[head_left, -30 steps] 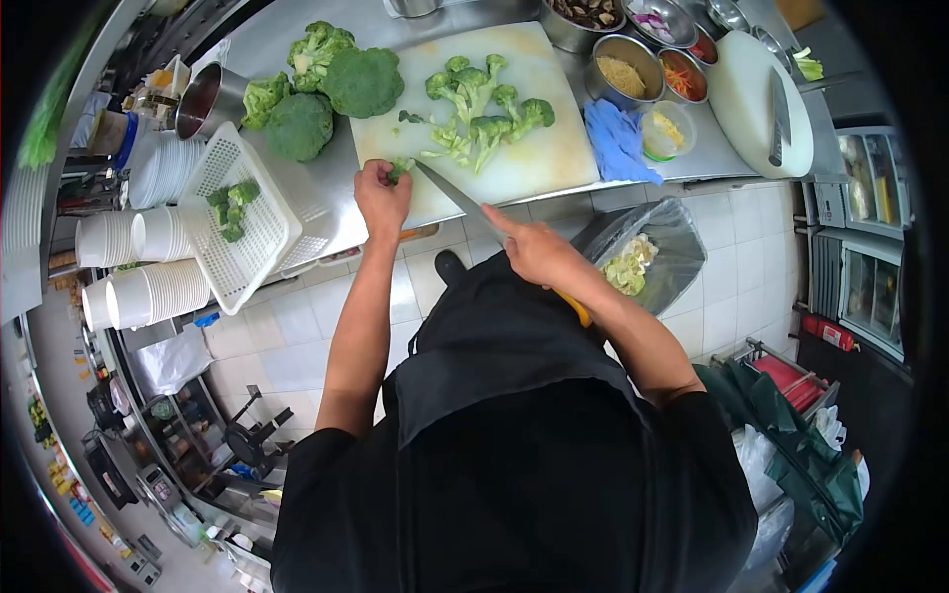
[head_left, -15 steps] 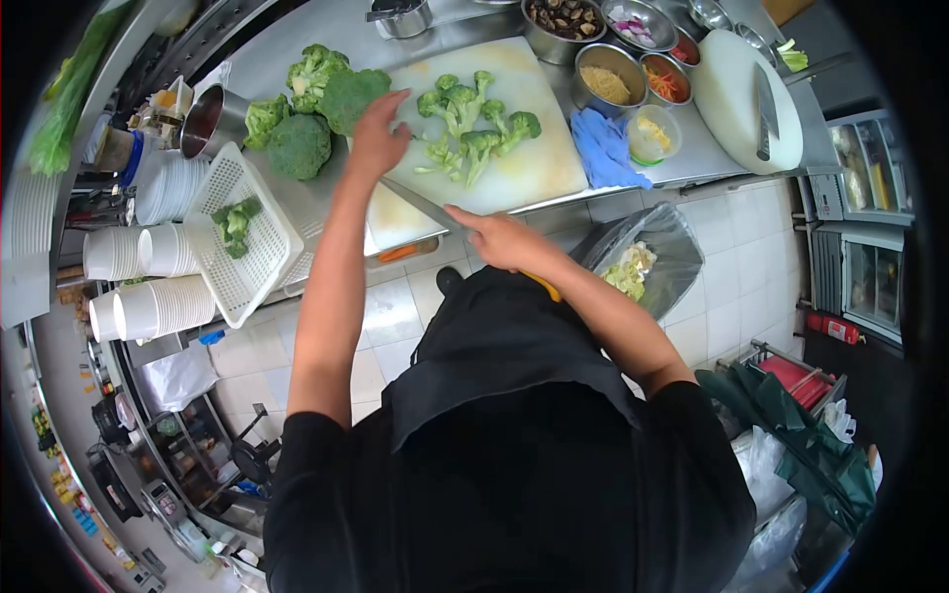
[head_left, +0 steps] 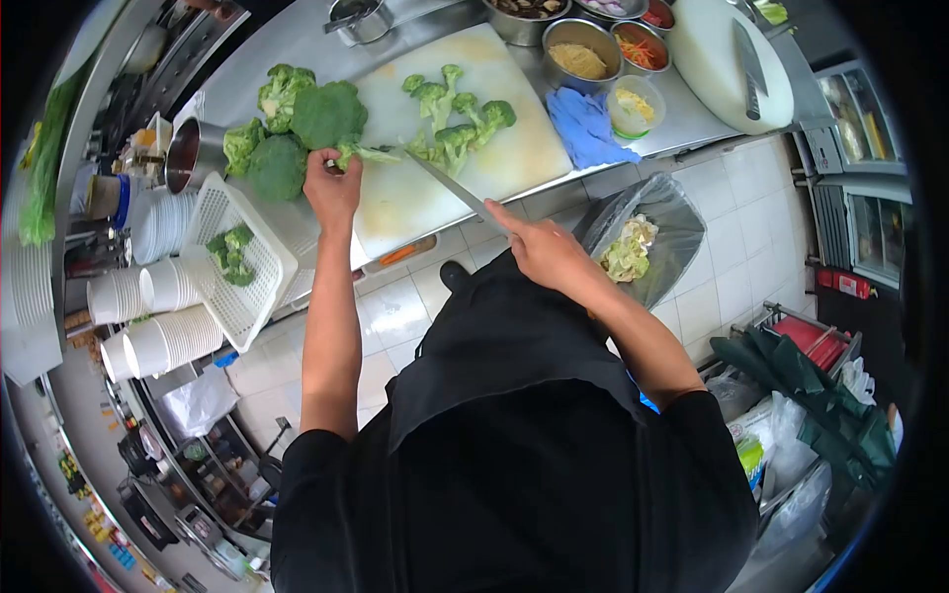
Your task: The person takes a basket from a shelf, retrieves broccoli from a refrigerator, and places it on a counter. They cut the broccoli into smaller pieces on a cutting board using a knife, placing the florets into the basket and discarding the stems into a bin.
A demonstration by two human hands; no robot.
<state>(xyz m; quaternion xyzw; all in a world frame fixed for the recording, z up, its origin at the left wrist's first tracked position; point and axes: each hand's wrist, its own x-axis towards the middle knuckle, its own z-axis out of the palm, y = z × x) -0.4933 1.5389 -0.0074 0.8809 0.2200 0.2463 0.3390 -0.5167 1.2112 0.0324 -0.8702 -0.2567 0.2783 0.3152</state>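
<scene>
While the left hand (head_left: 332, 188) pinches a broccoli floret (head_left: 362, 153), the right hand (head_left: 544, 252) grips a knife (head_left: 453, 188)

This is a commercial restaurant kitchen, seen at a prep station. A long stainless-steel counter (head_left: 287, 44) runs across the far side, carrying a large white cutting board (head_left: 400, 208), whole broccoli heads (head_left: 321, 111) and, far right, a row of steel bowls (head_left: 578, 44) holding portioned ingredients. A second round board (head_left: 707, 74) with a cleaver (head_left: 748, 54) lies at the right end. To the left stand tall stacks of white bowls (head_left: 173, 336) and plates (head_left: 158, 222) beside a perforated plastic basket (head_left: 252, 282). Below are a pale tiled floor (head_left: 395, 306) and a bag-lined bin (head_left: 672, 212) of vegetable trimmings.
</scene>
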